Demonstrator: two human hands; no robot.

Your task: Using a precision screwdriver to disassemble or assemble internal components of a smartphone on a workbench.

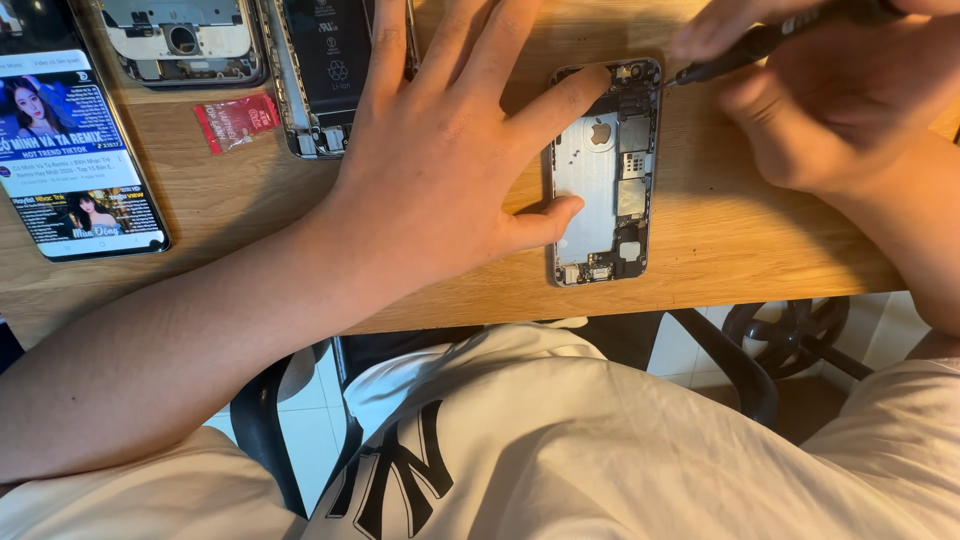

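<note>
- Where the pale wooden table point(720, 240) meets its left edge, a lit black smartphone point(75, 160) lies flat, with a small red plastic packet point(237, 122) beside it.
- The left hand point(440, 160) is spread wide, fingertip and thumb pressing the opened silver phone housing point(603, 175) (screen removed).
- The right hand point(840, 100) pinches a dark slim screwdriver point(740, 52) at the housing's top corner.

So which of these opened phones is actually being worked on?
On the light wooden table, look right of centre between the two hands. The silver opened phone shell lies there alone, pinned by the left hand, with the right hand bringing a dark screwdriver to its top corner.
</note>
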